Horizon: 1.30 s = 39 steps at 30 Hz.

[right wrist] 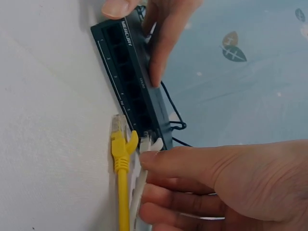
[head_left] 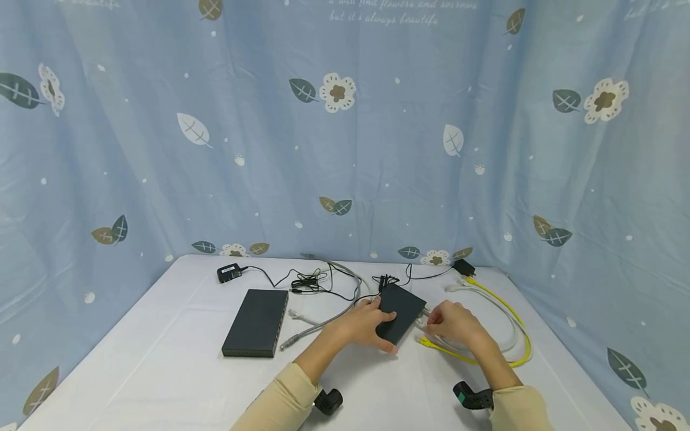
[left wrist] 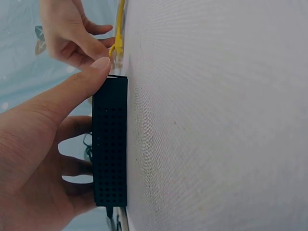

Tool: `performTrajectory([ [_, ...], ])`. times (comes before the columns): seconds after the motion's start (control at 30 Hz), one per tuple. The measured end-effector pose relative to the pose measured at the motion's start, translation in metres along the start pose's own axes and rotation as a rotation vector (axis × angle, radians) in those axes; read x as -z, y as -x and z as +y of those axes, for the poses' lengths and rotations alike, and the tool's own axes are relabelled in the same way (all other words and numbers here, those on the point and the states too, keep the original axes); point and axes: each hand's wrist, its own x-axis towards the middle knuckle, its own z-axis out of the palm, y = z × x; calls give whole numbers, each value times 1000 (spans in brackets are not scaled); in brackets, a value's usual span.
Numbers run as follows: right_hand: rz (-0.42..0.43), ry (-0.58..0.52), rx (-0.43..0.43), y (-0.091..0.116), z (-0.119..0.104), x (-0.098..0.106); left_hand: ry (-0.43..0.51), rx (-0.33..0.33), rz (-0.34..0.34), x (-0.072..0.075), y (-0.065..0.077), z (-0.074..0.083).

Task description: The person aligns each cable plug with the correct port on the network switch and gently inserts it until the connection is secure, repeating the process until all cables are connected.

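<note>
My left hand [head_left: 362, 326] grips a small black network switch [head_left: 400, 312], which lies flat on the table. The thumb is at its near corner and the fingers spread over its top. In the right wrist view, a row of ports [right wrist: 126, 72] and MERCURY lettering face my right hand [right wrist: 226, 185]. Between that hand's thumb and fingers is the plug of a white network cable [right wrist: 139, 190], held at the port nearest the end. How far the plug sits in is hidden. Beside it on the table lies a yellow network cable's plug [right wrist: 120, 144], untouched.
A larger black switch [head_left: 256, 323] lies at the left. Behind are a power adapter [head_left: 229, 273] with a bundled cord [head_left: 308, 281] and another adapter [head_left: 464, 267]. A grey cable [head_left: 323, 323] runs left of my left hand; yellow cable [head_left: 525, 344] loops at the right.
</note>
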Motion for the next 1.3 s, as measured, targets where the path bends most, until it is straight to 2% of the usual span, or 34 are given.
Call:
performTrajectory([
  [0.2, -21, -19, -22, 0, 4, -1, 9, -5, 0, -1, -1, -2],
  [0.7, -24, 14, 13, -6, 5, -5, 78, 26, 5, 2, 0, -3],
  [1.03, -15, 28, 36, -5, 4, -4, 24, 32, -4, 1, 0, 4],
  [1.3, 8, 52, 50, -4, 2, -5, -6, 41, 16, 2, -1, 8],
])
